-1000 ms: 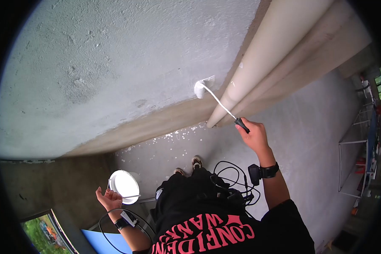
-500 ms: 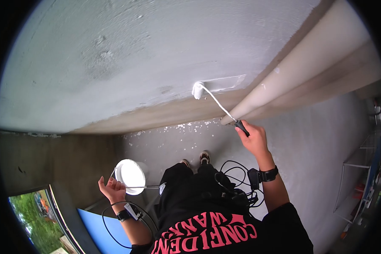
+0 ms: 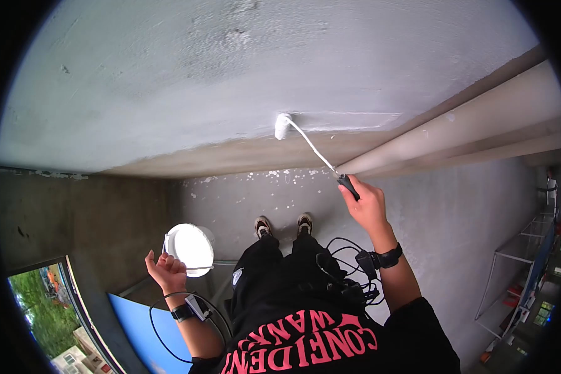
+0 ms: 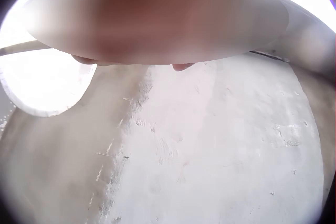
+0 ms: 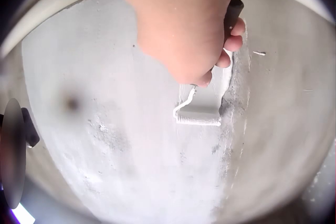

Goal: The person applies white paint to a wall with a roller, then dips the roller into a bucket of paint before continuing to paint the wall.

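In the head view my right hand point(image 3: 366, 204) grips the black handle point(image 3: 348, 186) of a paint roller, whose white roller head point(image 3: 283, 126) lies against the wall near the lower edge of its pale coat. The right wrist view shows the roller head point(image 5: 198, 117) below the right hand point(image 5: 181, 29), at the end of a wet white strip. At the lower left, my left hand point(image 3: 167, 272) has its fingers curled round the bail of a white bucket point(image 3: 191, 250). In the left wrist view the bucket point(image 4: 44, 85) is overexposed and a blur hides most of the hand.
A thick pipe point(image 3: 467, 118) runs along the wall at the right. Black cables point(image 3: 346, 255) hang beside my legs. A blue panel point(image 3: 144, 330) and a window point(image 3: 47, 299) are at the lower left; a metal frame point(image 3: 495, 280) stands at the far right.
The roller has moved left along the wall, away from the pipe, and the wet strip behind it is longer. The camera view has turned, and both feet now show fully. The left hand still holds the bucket.
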The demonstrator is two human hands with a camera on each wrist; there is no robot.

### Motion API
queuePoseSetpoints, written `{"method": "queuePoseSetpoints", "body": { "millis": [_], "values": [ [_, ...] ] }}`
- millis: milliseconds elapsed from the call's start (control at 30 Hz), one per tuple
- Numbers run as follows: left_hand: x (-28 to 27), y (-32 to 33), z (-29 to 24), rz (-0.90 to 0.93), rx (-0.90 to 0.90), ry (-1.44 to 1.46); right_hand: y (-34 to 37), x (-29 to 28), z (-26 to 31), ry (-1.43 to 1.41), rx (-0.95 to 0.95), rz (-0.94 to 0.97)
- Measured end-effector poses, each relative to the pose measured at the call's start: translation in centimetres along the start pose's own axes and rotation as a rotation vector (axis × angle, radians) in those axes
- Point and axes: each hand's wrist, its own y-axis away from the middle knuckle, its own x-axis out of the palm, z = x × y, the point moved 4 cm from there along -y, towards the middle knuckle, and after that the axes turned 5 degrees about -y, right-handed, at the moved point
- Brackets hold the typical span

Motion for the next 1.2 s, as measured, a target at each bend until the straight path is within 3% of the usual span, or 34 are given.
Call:
{"method": "queuePoseSetpoints", "body": {
  "millis": [433,667,1033,1200],
  "values": [
    [-0.4,-0.4,1.0,-0.003,-0.009,-0.025,-2.6,7.2,1.5,-0.048,-0.090,0.063],
    [-0.3,-1.0,1.8,0.086,-0.018,-0.025,-5.9,11.9,4.2,-0.058,-0.172,0.136],
    [0.7,-0.7,2.4,0.042,-0.012,-0.013,-12.4,18.2,9.7,-0.084,-0.301,0.257],
    [1.0,-0.6,3.0,0.075,-0.018,-0.041,-12.9,17.6,9.6,-0.041,-0.361,0.234]
  ]
}}
